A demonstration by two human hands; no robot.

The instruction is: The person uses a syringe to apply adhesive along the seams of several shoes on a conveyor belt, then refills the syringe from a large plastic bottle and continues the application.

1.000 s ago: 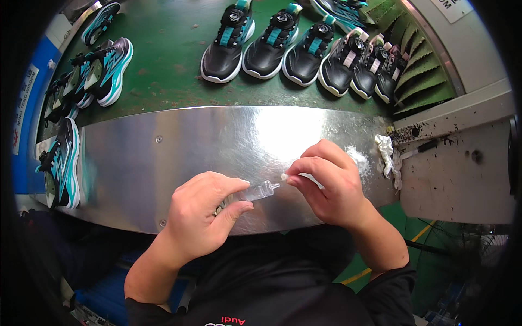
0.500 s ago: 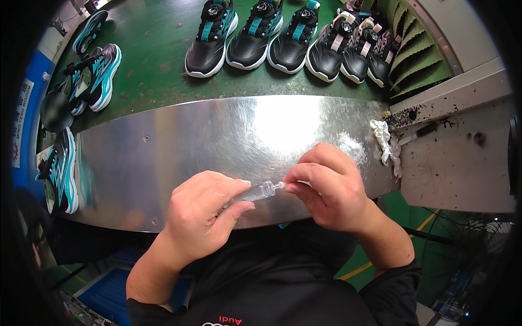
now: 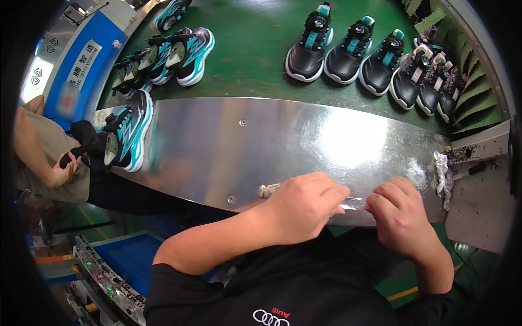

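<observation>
A clear plastic tube (image 3: 355,204), shaped like a syringe with a narrow tip, lies across between my two hands above the metal plate's near edge. My left hand (image 3: 304,205) is closed round its body, hiding the middle. Past the heel of that hand the tube's beige back end (image 3: 266,190) sticks out. My right hand (image 3: 401,214) is closed in a pinch at the tip end, and its fingers cover the tip itself.
A steel plate (image 3: 283,146) fronts the green table (image 3: 244,54). Black shoes (image 3: 307,57) stand at back right, black-turquoise shoes (image 3: 130,130) at left. Crumpled white cloth (image 3: 441,173) lies right, near green flaps (image 3: 478,100). A co-worker's hand (image 3: 66,168) holds something black beside a blue machine (image 3: 89,54).
The view has swung left, so shoes and plate sit farther right, and a co-worker shows at the left. Both hands keep their hold on the tube; its back end now shows behind my left hand.
</observation>
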